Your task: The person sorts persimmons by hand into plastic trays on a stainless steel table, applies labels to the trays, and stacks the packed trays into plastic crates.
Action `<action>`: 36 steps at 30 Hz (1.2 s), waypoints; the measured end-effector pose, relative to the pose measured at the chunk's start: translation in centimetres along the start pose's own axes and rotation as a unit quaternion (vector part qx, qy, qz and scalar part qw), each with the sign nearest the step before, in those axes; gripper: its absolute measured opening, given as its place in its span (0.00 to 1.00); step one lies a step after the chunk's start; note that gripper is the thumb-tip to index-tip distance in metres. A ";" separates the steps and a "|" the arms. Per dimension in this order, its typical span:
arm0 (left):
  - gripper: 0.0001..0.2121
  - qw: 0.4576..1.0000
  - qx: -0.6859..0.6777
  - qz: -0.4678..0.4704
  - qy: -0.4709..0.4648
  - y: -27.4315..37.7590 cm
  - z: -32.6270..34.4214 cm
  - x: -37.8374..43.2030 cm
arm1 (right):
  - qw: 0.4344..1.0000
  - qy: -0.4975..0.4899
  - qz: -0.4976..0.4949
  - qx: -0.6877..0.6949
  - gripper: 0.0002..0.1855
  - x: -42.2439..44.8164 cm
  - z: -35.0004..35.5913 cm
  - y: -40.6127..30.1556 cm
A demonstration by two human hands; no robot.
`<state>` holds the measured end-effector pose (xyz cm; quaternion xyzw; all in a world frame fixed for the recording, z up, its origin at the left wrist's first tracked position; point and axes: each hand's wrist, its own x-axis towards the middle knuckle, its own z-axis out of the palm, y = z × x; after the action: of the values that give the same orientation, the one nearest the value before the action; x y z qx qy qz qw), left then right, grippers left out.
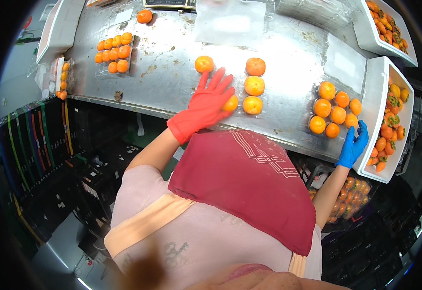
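My left hand (211, 96), in a red rubber glove, is spread over a clear plastic tray in front of me. One persimmon (229, 103) shows between its thumb and index finger, and another persimmon (204, 64) sits just beyond the fingertips. What lies under the palm is hidden. Beside it, a column of three persimmons (254, 86) fills the tray's right side. My right hand (354, 143), in a blue glove, has thumb and fingers apart at the near right corner of a second persimmon group (338, 115). Its fingertips reach the edge of one persimmon (351, 120).
White foam boxes of persimmons (386, 145) (392, 32) line the right side. Open trays with pale liners (229, 23) (345, 63) lie beyond. A filled tray (113, 52) and a lone persimmon (144, 16) are at left on the metal table (160, 83). Crates (40, 137) stand below.
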<state>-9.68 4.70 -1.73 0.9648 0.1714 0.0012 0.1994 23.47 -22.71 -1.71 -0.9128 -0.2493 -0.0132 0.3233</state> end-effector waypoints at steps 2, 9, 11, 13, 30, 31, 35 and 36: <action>0.23 1.000 -0.023 0.006 -0.017 -0.2 -0.1 0.0 | 0.993 -0.024 -0.019 0.116 0.17 -1.4 0.6 -0.4; 0.27 0.954 -0.286 -0.052 0.080 4.2 -2.9 1.0 | 0.902 -0.295 0.074 0.306 0.11 -7.1 3.8 -11.7; 0.28 0.954 -0.270 -0.010 0.127 5.2 -2.6 1.6 | 0.881 -0.318 0.076 0.341 0.14 -7.5 5.2 -13.9; 0.28 0.950 -0.281 0.019 0.133 5.4 -2.6 2.3 | 0.841 -0.376 0.116 0.371 0.12 -7.6 6.1 -14.1; 0.29 0.933 -0.306 0.069 0.175 7.5 -1.1 2.7 | 0.747 -0.381 0.255 0.482 0.24 -10.4 7.1 -15.8; 0.29 0.931 -0.311 0.068 0.177 7.4 -0.9 2.7 | 0.742 -0.378 0.258 0.490 0.23 -10.4 7.0 -16.0; 0.28 0.943 -0.264 0.096 0.180 7.1 -0.7 2.7 | 0.813 -0.402 0.171 0.385 0.26 -10.6 7.0 -16.2; 0.27 0.946 -0.254 0.092 0.178 7.0 -0.2 2.7 | 0.828 -0.401 0.125 0.371 0.27 -10.6 6.9 -16.4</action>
<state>-4.86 -0.39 0.95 0.8779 0.1083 0.2353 0.4028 5.65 -12.38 0.39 -0.6723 -0.2273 0.4881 0.5080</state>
